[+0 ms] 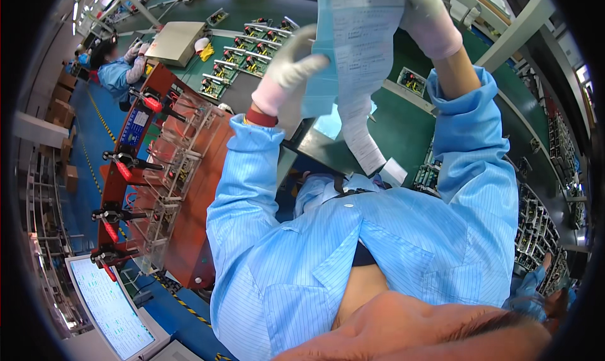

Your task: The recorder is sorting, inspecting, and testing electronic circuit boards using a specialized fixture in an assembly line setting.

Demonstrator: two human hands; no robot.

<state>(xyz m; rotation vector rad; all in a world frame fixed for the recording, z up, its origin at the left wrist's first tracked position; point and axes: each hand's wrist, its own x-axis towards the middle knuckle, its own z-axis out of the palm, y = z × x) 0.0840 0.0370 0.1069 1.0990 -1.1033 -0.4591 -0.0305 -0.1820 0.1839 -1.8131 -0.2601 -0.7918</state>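
To the right of the red-brown toggle-clamp fixture [161, 191], raised above the level of its top end, a long printed paper strip [365, 52] and a light-blue sheet [322, 43] are held up between two gloved hands. The left hand [290, 68], the nearer one to the fixture, has its thumb across the left edge of the blue sheet and its fingers bent; whether they close on it I cannot tell. The right hand [432, 24], farther right of the fixture, lies along the right edge of the paper strip, its fingertips hidden, so how tightly it closes cannot be told. The strip's tail hangs down and curls at its lower end, well to the right of the fixture. Above and right of the fixture, green circuit boards [242, 55] stand in rows, with a beige box [178, 44] and a yellow item [207, 52] just above it. A lit monitor [112, 307] stands below and left of the fixture. Beyond the fixture's upper left, a co-worker in blue [115, 77] sits at the bench, gloved hands apart from the person's own
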